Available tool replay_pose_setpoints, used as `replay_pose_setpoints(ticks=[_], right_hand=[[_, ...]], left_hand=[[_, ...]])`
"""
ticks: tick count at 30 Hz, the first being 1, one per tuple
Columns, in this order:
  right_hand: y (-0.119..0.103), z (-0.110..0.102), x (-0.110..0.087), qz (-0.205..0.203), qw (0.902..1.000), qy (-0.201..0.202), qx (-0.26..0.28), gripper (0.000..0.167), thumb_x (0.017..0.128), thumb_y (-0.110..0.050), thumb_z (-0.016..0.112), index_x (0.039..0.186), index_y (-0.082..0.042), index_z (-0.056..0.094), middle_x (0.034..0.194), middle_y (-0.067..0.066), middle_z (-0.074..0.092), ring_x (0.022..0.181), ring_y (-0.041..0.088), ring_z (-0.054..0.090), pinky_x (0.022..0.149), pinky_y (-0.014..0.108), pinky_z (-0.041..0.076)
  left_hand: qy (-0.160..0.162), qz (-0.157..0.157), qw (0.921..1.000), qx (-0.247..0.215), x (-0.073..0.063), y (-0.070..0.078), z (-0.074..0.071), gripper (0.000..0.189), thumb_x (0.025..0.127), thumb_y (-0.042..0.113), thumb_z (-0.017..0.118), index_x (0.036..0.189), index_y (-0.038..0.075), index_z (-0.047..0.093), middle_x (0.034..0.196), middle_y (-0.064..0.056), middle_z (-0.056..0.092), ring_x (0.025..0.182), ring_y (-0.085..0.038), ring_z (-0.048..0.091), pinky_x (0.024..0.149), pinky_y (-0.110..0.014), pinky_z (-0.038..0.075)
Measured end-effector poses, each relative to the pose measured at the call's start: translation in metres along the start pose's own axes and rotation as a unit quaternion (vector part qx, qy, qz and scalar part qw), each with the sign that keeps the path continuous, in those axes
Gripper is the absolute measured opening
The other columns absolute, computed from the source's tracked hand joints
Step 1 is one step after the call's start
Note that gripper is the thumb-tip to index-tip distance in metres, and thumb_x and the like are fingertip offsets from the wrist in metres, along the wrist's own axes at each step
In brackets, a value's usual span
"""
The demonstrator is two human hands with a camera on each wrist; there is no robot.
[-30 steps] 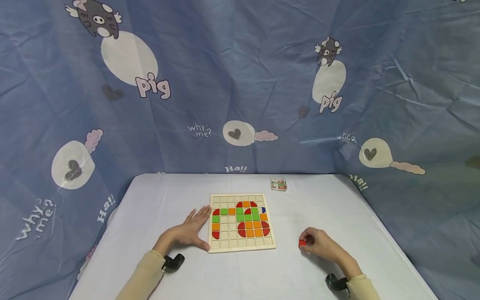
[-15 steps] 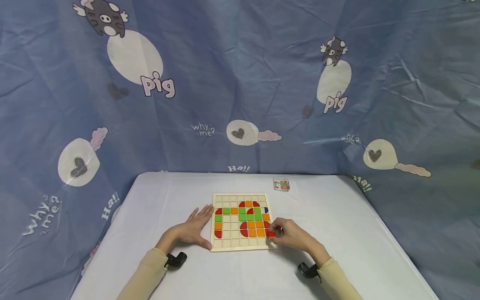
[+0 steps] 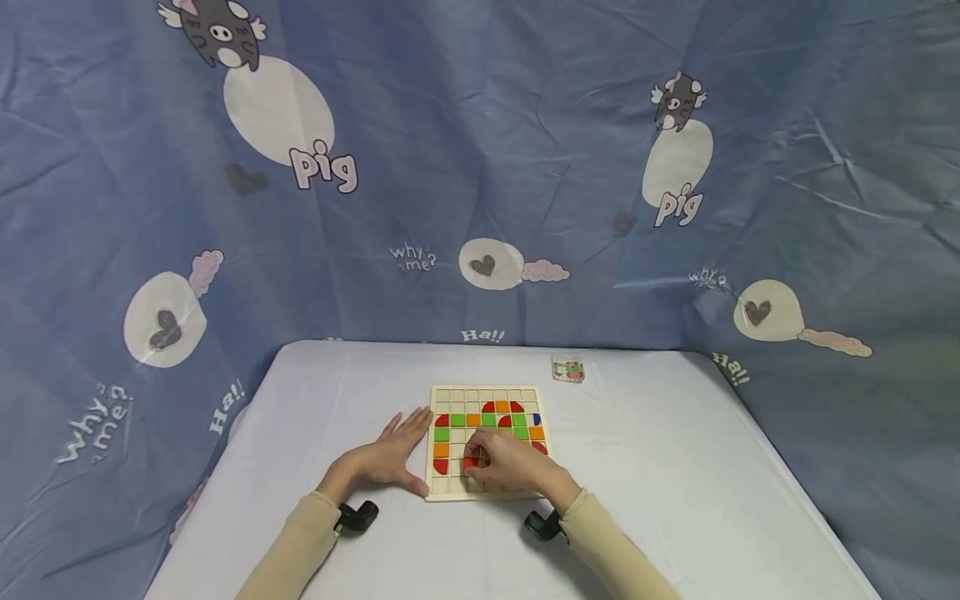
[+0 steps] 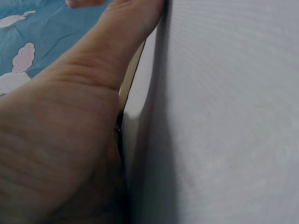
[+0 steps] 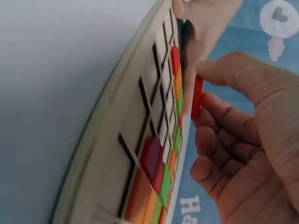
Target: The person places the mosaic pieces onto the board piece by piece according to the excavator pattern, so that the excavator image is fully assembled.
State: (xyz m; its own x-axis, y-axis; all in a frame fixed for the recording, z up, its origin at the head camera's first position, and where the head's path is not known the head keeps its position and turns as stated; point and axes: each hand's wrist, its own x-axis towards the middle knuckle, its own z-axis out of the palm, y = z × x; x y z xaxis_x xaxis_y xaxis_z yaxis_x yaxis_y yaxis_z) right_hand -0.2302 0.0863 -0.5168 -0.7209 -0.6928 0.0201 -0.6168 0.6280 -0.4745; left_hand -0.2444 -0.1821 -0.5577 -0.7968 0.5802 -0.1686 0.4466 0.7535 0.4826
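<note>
A square wooden grid board lies on the table, with red, green and orange tiles and one blue piece set in some of its cells. My left hand rests against its left edge, thumb and fingers spread wide. Above the middle of the board, my right hand pinches a red tile between thumb and fingertip. In the right wrist view the tile stands edge-on, apart from the grid, with the other fingers curled loosely below it. Several seated tiles are hidden under the right hand in the head view.
A small picture card with a coloured pattern lies behind the board, to the right. The white table ends in front of a blue printed cloth. Black wrist cameras sit on both wrists.
My right hand has carried the red tile from the table at the right, across the board's right edge, to over its middle. The left hand keeps its place at the board.
</note>
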Motion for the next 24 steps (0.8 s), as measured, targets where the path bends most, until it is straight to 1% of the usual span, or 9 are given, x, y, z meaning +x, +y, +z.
replay_pose_setpoints(ticks=[4, 9, 13, 16, 21, 24], right_hand=[[-0.001, 0.01, 0.009, 0.0, 0.9997, -0.007, -0.021, 0.018, 0.087, -0.029, 0.072, 0.099, -0.018, 0.065, 0.091, -0.012, 0.06, 0.078, -0.001, 0.052, 0.071, 0.012, 0.049], [0.0, 0.019, 0.016, -0.014, 0.9991, -0.015, -0.038, 0.016, 0.089, -0.026, 0.071, 0.102, -0.018, 0.068, 0.097, -0.01, 0.061, 0.084, -0.002, 0.055, 0.078, 0.012, 0.051], [-0.002, 0.019, 0.02, -0.019, 0.9986, -0.018, -0.046, 0.015, 0.09, -0.024, 0.07, 0.104, -0.018, 0.07, 0.101, -0.009, 0.063, 0.09, -0.001, 0.057, 0.084, 0.013, 0.052], [-0.003, 0.017, 0.021, -0.017, 0.9985, -0.023, -0.046, 0.017, 0.089, -0.021, 0.07, 0.106, -0.017, 0.071, 0.102, -0.009, 0.064, 0.092, 0.0, 0.058, 0.086, 0.013, 0.052], [-0.004, 0.017, 0.02, -0.014, 0.9985, -0.03, -0.044, 0.018, 0.088, -0.018, 0.071, 0.106, -0.017, 0.072, 0.101, -0.009, 0.064, 0.091, -0.001, 0.057, 0.086, 0.013, 0.052], [-0.004, 0.017, 0.02, -0.015, 0.9985, -0.027, -0.045, 0.019, 0.089, -0.018, 0.071, 0.108, -0.017, 0.072, 0.102, -0.009, 0.064, 0.091, -0.001, 0.057, 0.086, 0.013, 0.052]], left_hand=[[0.001, -0.001, 1.0, -0.001, 0.001, 0.001, -0.001, 0.135, 0.063, 0.07, 0.074, 0.155, 0.004, 0.001, 0.163, -0.013, -0.003, 0.151, -0.031, -0.005, 0.121, -0.053, -0.008], [-0.004, 0.002, 1.0, 0.0, 0.0, 0.001, -0.002, 0.134, 0.065, 0.07, 0.073, 0.155, 0.003, 0.0, 0.163, -0.013, -0.004, 0.151, -0.031, -0.006, 0.12, -0.054, -0.008], [-0.002, 0.004, 1.0, -0.001, 0.0, 0.001, -0.002, 0.134, 0.065, 0.071, 0.073, 0.155, 0.003, 0.001, 0.163, -0.014, -0.003, 0.151, -0.032, -0.005, 0.121, -0.054, -0.007], [0.0, 0.004, 1.0, -0.003, 0.0, 0.002, -0.002, 0.134, 0.064, 0.07, 0.074, 0.155, 0.003, 0.002, 0.163, -0.013, -0.002, 0.151, -0.032, -0.005, 0.121, -0.054, -0.007], [-0.003, -0.001, 1.0, 0.0, 0.001, 0.002, -0.001, 0.135, 0.063, 0.071, 0.074, 0.155, 0.005, 0.001, 0.163, -0.011, -0.003, 0.151, -0.029, -0.005, 0.121, -0.052, -0.007], [0.0, 0.0, 1.0, -0.001, 0.0, 0.002, -0.002, 0.135, 0.063, 0.071, 0.074, 0.155, 0.004, 0.002, 0.163, -0.012, -0.002, 0.151, -0.03, -0.005, 0.121, -0.053, -0.007]])
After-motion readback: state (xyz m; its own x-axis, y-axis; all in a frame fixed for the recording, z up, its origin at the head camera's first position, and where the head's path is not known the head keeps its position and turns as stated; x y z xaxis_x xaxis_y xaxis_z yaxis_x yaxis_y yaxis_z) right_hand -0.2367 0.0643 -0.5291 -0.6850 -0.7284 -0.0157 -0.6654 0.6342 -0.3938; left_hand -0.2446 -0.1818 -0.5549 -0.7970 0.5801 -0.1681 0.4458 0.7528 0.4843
